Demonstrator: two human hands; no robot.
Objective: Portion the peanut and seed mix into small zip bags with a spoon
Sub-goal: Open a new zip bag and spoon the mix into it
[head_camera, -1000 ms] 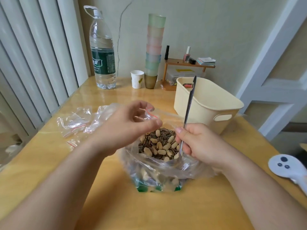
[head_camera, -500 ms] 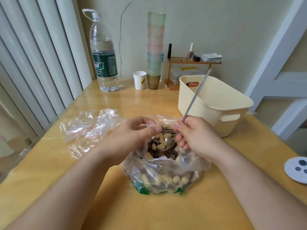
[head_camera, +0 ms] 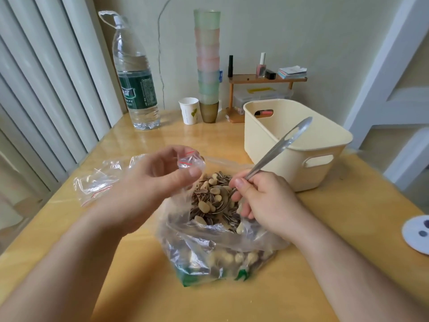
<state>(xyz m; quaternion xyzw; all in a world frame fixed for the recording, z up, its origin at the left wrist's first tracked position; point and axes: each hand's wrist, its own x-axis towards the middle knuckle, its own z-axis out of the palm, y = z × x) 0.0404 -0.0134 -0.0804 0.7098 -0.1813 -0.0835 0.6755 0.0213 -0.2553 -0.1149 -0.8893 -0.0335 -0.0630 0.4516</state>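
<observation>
A large clear bag [head_camera: 209, 247] of peanuts and striped sunflower seeds [head_camera: 206, 196] stands open on the wooden table. My right hand [head_camera: 262, 203] grips a metal spoon [head_camera: 276, 149] by its handle; the bowl lies in the mix with a few peanuts on it. My left hand [head_camera: 157, 180] pinches a small zip bag [head_camera: 189, 160] with a red seal line just above the big bag's far left rim.
Several more small zip bags [head_camera: 97, 182] lie at the left. A cream plastic basket [head_camera: 294, 140] stands at the back right. A water bottle [head_camera: 134, 75], paper cup [head_camera: 189, 110], stacked cups [head_camera: 207, 63] and a small shelf [head_camera: 267, 80] line the wall. A white controller [head_camera: 417, 233] sits at the right edge.
The spoon went from upright in the mix to tilted right, its bowl now lying loaded with peanuts. My left hand lifted the small zip bag slightly above the big bag's rim.
</observation>
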